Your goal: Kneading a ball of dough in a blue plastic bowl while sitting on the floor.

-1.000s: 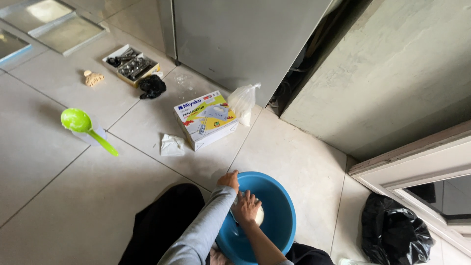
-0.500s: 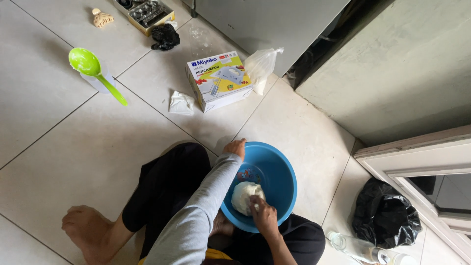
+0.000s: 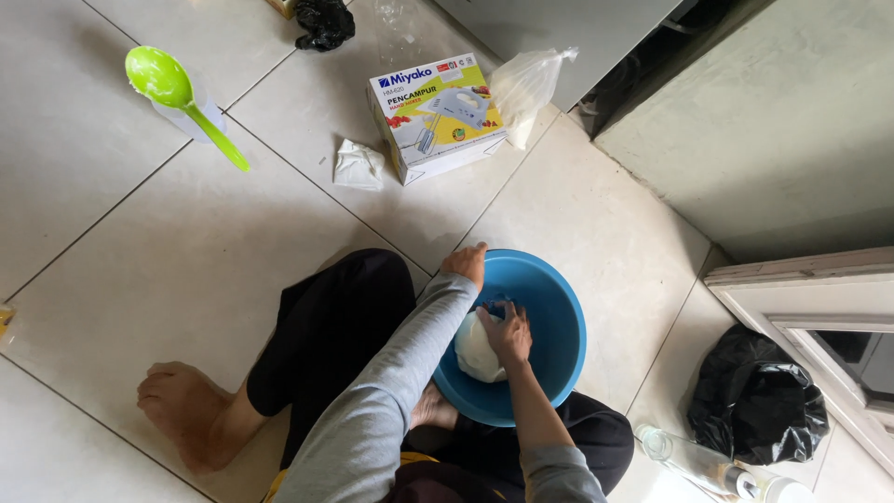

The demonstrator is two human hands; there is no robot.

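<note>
Right hand: fingers bent and pressed down on the dough, gripping its top. The dough is a white lump lying inside the blue bowl, against the near-left wall. Left hand: fingers curled over the bowl's far-left rim, holding it. Both sleeves are grey.

The bowl stands on the floor between the person's legs, which are in black trousers; one bare foot rests on the tiles to the left.

Surface: large pale glazed tiles with thin dark joints.

Beyond the bowl, well apart from it: a cardboard box with a hand mixer pictured on it, a clear plastic bag of white powder leaning against the box's right side, and a crumpled white wrapper just left of the box. Farther left lies a green ladle. A grey concrete wall rises at right. A black bag sits at lower right beside a white frame.
</note>
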